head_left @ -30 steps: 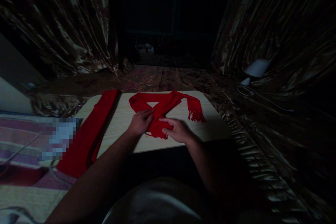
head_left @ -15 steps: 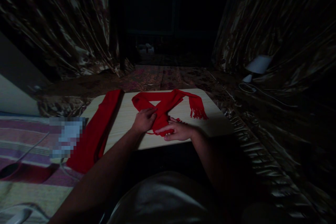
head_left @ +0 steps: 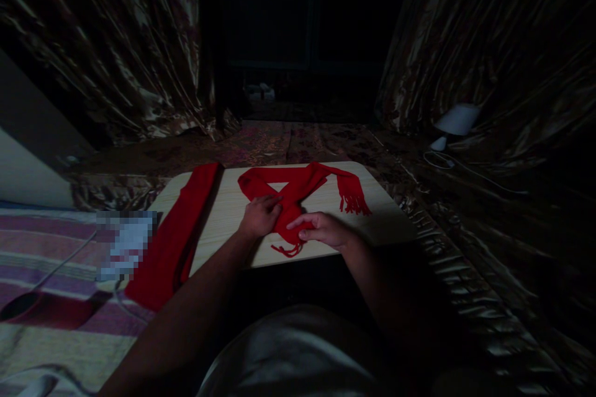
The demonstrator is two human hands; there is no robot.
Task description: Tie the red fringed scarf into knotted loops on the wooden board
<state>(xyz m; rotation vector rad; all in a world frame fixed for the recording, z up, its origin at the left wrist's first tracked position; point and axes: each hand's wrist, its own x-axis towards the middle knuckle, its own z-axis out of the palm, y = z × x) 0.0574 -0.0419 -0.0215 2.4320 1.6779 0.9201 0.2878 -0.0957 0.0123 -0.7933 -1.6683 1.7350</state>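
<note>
fringed scarf (head_left: 289, 214): we find its near end pointing towards us, left hand (head_left: 261, 217) flat on one side, right hand (head_left: 326, 231) half-open touching the other, grip unclear.

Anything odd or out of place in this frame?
Yes: a pixelated patch at left hides whatever lies there. Beside it, the folded red cloth seems to overhang the table. The fringed red scarf crosses itself; no spill or damage shows in the dim light.
</note>
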